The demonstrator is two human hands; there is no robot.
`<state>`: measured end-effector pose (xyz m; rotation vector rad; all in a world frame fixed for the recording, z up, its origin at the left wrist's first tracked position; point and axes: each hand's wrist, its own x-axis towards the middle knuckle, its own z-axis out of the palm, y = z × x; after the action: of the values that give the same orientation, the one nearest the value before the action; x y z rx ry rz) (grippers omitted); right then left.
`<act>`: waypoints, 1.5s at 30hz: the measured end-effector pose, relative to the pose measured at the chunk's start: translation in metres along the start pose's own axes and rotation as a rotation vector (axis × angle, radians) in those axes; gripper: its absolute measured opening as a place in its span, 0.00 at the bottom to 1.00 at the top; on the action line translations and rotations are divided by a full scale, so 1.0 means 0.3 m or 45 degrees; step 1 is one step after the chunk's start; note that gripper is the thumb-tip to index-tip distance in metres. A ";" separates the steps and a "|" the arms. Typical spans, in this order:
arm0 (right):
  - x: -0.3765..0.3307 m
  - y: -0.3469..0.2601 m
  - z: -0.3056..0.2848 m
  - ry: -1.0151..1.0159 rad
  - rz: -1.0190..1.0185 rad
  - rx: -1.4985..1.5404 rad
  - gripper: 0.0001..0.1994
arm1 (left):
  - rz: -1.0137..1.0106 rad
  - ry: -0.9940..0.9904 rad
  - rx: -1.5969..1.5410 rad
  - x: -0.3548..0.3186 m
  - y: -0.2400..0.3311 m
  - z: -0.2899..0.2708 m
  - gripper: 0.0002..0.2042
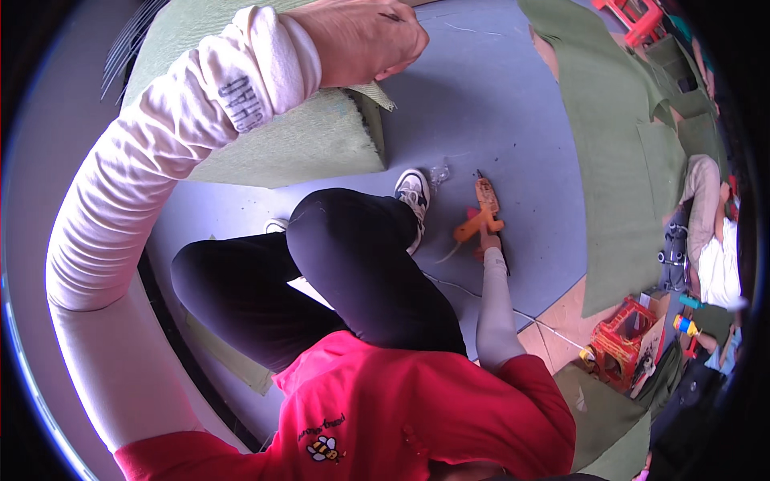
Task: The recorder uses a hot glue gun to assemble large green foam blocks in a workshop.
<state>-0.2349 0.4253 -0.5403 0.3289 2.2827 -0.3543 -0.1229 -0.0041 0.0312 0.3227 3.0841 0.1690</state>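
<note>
My right hand (490,240) grips an orange hot glue gun (484,202) low over the grey floor, its dark nozzle pointing away from me. A thin cord trails from it. At the top of the view my left hand (365,42) is closed, knuckles up, at the upper edge of a large block covered in green fabric (297,143). What its fingers hold is hidden under the hand. Just below it a loose flap of the fabric (373,94) sticks out at the block's corner. Both forearms wear white sleeves.
A crumpled clear plastic scrap (439,172) lies beside my shoe (413,195). A wide green fabric sheet (613,152) covers the floor to the right. A red plastic crate (622,341) stands at lower right, and another person (714,232) sits at the far right.
</note>
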 end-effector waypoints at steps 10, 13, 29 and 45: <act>-1.372 -0.992 -0.434 0.290 -2.086 0.953 0.21 | 0.121 0.110 0.079 -0.061 -0.040 0.010 0.10; -1.410 -1.059 -0.404 0.263 -1.950 0.969 0.18 | 0.151 0.157 0.146 -0.031 -0.057 0.040 0.11; -1.443 -1.097 -0.371 0.565 -1.943 1.099 0.13 | -0.250 0.573 0.325 -0.317 -0.026 0.055 0.22; -1.471 -1.064 -0.322 1.372 -2.323 0.764 0.06 | -0.378 0.642 0.340 -0.285 0.003 0.069 0.16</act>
<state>-0.1193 0.1088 -0.1016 -1.8482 2.6355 -2.1213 -0.0381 -0.0189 0.0127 -0.2137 3.6028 -0.2067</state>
